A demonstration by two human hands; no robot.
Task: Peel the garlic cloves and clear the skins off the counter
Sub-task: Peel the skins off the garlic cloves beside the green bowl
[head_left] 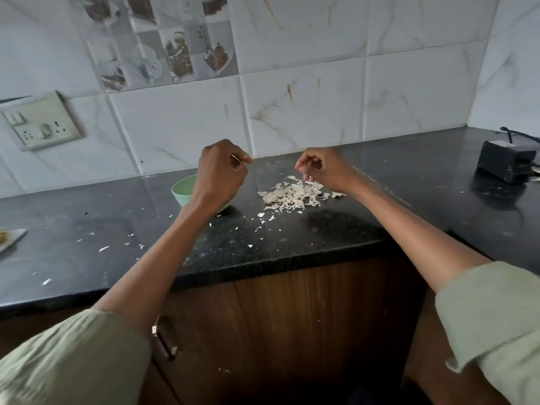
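A heap of pale garlic skins [295, 195] lies on the black counter [292, 238]. My right hand [324, 169] hovers just above the heap's far right side, fingers curled around something small and pale that I cannot identify. My left hand [220, 173] is raised above a light green bowl [182, 191], fingers pinched on a thin sliver, probably a skin. The bowl's contents are hidden by my wrist. Loose skin flakes [103, 248] are scattered over the counter's left and front.
A black box with a cable [507, 160] stands at the back right. A white plate corner [10, 238] shows at the left edge. A switch and socket panel [41, 122] is on the tiled wall. Wooden cupboard doors [292, 317] are below the counter edge.
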